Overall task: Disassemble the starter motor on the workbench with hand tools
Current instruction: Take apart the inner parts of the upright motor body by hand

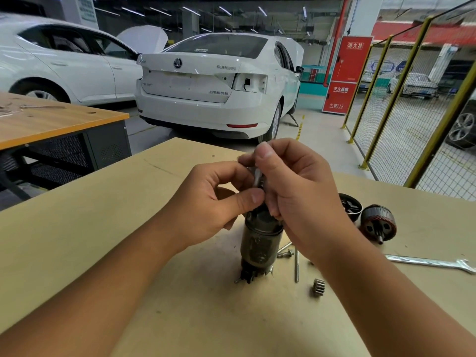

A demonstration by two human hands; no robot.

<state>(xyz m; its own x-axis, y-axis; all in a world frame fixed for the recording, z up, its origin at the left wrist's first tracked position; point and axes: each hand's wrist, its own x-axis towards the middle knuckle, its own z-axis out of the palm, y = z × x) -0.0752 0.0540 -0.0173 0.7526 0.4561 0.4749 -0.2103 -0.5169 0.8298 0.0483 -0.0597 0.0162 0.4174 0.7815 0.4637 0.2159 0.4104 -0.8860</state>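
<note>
At the left edge of the frame a second, orange-topped table [51,119] stands apart from the tan desk [103,228], with two white cars [206,86] parked behind. Coming in from the lower left, the left hand [206,204] has its fingers [253,195] curled, thumb and forefinger pinching at the top of the starter motor housing [260,243], which stands upright at the centre of the frame on the desk with its terminal end down. Just right of it, the right hand [296,191] reaches in from the lower right, its fingers curled round a slim metal part [257,176] that rises from the top of the housing; what that part is cannot be told. Below and right of the housing lie a short bolt [286,253], a long through-bolt [296,266] and a small pinion gear [319,287]. Further right sit a dark round end cap [350,206] and, beside it, the armature [378,222] with copper windings. A flat open-ended wrench [432,262] lies at the right edge.
</note>
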